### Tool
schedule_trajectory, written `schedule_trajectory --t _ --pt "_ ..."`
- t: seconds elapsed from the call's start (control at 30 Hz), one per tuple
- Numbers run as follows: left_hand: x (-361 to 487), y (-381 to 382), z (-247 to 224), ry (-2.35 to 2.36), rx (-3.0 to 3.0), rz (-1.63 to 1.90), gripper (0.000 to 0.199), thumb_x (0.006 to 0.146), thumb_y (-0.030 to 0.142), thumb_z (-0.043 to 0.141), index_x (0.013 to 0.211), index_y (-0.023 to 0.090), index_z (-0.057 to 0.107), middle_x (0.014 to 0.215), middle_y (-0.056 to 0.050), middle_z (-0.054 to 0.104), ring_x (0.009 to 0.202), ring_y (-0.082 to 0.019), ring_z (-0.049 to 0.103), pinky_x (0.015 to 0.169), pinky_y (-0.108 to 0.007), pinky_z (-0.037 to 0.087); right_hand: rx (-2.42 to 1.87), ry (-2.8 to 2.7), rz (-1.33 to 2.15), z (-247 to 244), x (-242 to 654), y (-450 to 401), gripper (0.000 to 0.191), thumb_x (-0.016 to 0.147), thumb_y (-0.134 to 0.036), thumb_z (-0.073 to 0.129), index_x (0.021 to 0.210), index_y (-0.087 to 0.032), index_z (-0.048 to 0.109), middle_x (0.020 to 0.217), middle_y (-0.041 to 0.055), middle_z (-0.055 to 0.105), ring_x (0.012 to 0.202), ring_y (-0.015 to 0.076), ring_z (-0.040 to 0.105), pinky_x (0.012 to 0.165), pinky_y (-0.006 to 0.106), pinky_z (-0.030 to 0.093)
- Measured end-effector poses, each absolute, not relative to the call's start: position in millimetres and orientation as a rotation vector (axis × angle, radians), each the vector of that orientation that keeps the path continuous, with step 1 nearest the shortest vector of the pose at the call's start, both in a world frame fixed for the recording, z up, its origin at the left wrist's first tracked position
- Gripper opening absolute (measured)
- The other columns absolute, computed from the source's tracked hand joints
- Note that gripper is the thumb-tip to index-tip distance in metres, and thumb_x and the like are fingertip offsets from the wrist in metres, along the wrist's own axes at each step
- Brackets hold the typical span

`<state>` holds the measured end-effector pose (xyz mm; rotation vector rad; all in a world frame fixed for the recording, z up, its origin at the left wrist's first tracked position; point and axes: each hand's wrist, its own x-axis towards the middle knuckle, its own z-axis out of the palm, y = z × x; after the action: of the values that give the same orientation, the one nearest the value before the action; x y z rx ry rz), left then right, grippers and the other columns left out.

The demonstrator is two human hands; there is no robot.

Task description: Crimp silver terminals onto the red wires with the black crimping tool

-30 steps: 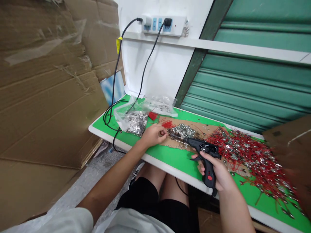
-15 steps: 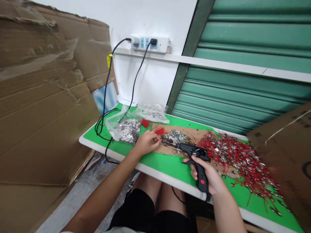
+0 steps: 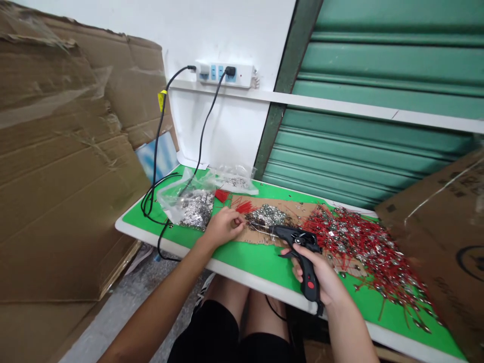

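My right hand (image 3: 308,259) is wrapped round the grip of a black soldering gun (image 3: 298,238) with a red dot on its handle. Its thin metal tip points left, close to the fingertips of my left hand (image 3: 226,225). Those fingers are pinched together above a strip of cardboard (image 3: 260,239); what they hold is too small to make out. Just behind them lies a bunch of red wires (image 3: 244,205). A heap of small silvery metal parts (image 3: 269,214) sits on the cardboard beyond the gun's tip.
A large pile of red wires with metal pieces (image 3: 359,242) covers the right of the green table (image 3: 242,262). Plastic bags of metal parts (image 3: 194,206) stand at the left. Black cables (image 3: 157,151) run up to a power strip (image 3: 234,75). Cardboard boxes (image 3: 68,176) flank the table.
The view has shifted slightly, so the scene sits a little further left. Both hands keep nearly the same places, the soldering gun's tip still by the left fingers.
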<state>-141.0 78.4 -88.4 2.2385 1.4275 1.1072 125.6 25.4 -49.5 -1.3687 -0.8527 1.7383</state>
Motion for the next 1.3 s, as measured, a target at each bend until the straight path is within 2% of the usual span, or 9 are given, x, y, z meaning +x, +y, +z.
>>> schedule_trajectory --t 0.1,0.23,0.3,0.8,1.07,1.3 --pt "-141 78 -88 1.420 2.232 1.105 0.006 0.080 0.022 0.064 0.075 0.019 0.066 0.075 -0.001 0.067 0.075 -0.015 0.057 0.075 -0.029 0.044 -1.287 -0.792 1.741 -51 127 25 0.032 0.070 -0.041 0.077 0.084 -0.013 0.074 0.047 -0.0011 0.048 0.039 0.0077 0.039 0.033 0.017 0.033" --pt "-141 78 -88 1.417 2.225 1.091 0.006 0.081 0.023 0.064 0.078 0.019 0.067 0.077 -0.001 0.068 0.077 -0.015 0.056 0.075 -0.029 0.044 -1.115 -0.681 1.710 -51 130 23 0.029 0.066 -0.033 0.078 0.089 -0.016 0.074 0.070 0.0050 0.066 0.040 0.0053 0.035 0.032 0.017 0.033" --pt "-142 77 -88 1.423 2.224 1.076 0.007 0.081 0.023 0.063 0.078 0.019 0.067 0.077 -0.001 0.067 0.077 -0.015 0.056 0.075 -0.029 0.043 -1.065 -0.668 1.695 -51 132 21 0.028 0.067 -0.032 0.077 0.089 -0.016 0.074 0.077 0.0072 0.069 0.040 0.0052 0.036 0.032 0.018 0.034" --pt "-141 75 -86 1.442 2.254 1.008 0.011 0.084 0.025 0.062 0.081 0.017 0.068 0.081 -0.003 0.068 0.078 -0.015 0.056 0.077 -0.029 0.043 -0.905 -0.649 1.659 -64 139 17 0.026 0.075 -0.029 0.069 0.096 -0.014 0.073 0.081 0.0091 0.070 0.039 0.0062 0.036 0.032 0.019 0.036" --pt "-142 76 -86 1.443 2.273 0.993 0.013 0.084 0.029 0.063 0.083 0.018 0.070 0.087 -0.004 0.070 0.086 -0.017 0.058 0.081 -0.031 0.043 -0.862 -0.596 1.615 -64 140 15 0.029 0.075 -0.028 0.069 0.098 -0.011 0.073 0.080 0.0095 0.070 0.042 0.0064 0.039 0.034 0.019 0.036" --pt "-142 77 -85 1.460 2.206 0.996 0.017 0.083 0.032 0.066 0.076 0.018 0.072 0.079 -0.003 0.070 0.076 -0.015 0.058 0.081 -0.031 0.041 -0.819 -0.612 1.612 -64 144 12 0.029 0.079 -0.032 0.066 0.101 -0.014 0.072 0.084 0.0083 0.069 0.042 0.0070 0.038 0.034 0.020 0.036"
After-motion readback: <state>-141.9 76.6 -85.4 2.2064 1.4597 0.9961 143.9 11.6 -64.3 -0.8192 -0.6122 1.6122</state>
